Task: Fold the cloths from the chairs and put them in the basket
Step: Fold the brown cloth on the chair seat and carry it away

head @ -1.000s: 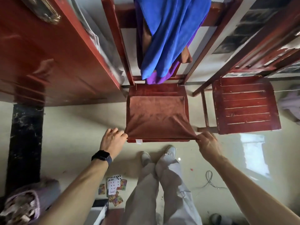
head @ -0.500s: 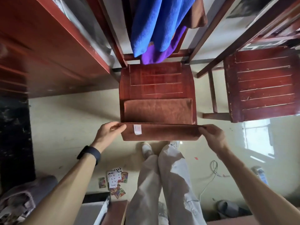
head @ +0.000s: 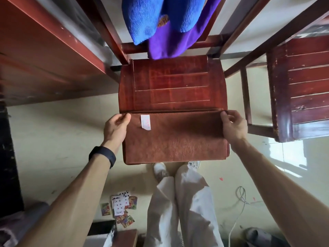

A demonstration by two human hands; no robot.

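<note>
A brown cloth (head: 175, 138) lies folded over the front half of a red wooden chair seat (head: 170, 82), a white label near its upper left corner. My left hand (head: 115, 127) pinches the cloth's upper left corner. My right hand (head: 233, 126) pinches its upper right corner. A blue cloth (head: 153, 16) and a purple cloth (head: 175, 41) hang over the chair's backrest, with a bit of brown cloth peeking between them. No basket is plainly visible.
A second red slatted chair (head: 300, 86) stands to the right. A dark red cabinet or table (head: 44, 56) fills the left. Playing cards (head: 121, 209) and a white cable (head: 238, 211) lie on the floor by my legs. A greyish bundle (head: 16, 227) sits bottom left.
Both hands have carried the near edge of the brown cloth up and over toward the chair back, folding it in half across the seat's front. The view has moved closer.
</note>
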